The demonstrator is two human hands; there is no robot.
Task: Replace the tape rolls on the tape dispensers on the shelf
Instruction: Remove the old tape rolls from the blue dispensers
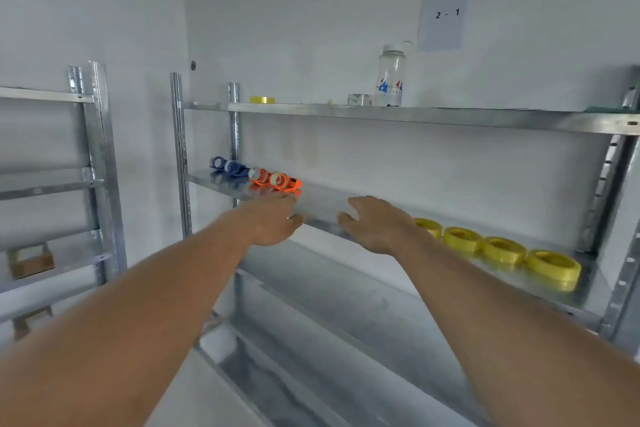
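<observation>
Arms outstretched, left hand [273, 222] and right hand [375, 224] spread empty, palms down over shelf [322, 208]

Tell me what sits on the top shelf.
On the top shelf: a clear water bottle, a flat yellow tape roll and a small shiny object. The shelf's front lip hides their bases and anything lying flat.

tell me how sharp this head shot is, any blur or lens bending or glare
Head view: soft all over, motion blur smearing the left hand and right hand; wide-angle bending bows the top shelf and tilts the uprights; lighting flat and diffuse, mild sheen on the middle shelf mirroring the orange dispensers; yellow tape rolls readable but fuzzy.
</observation>
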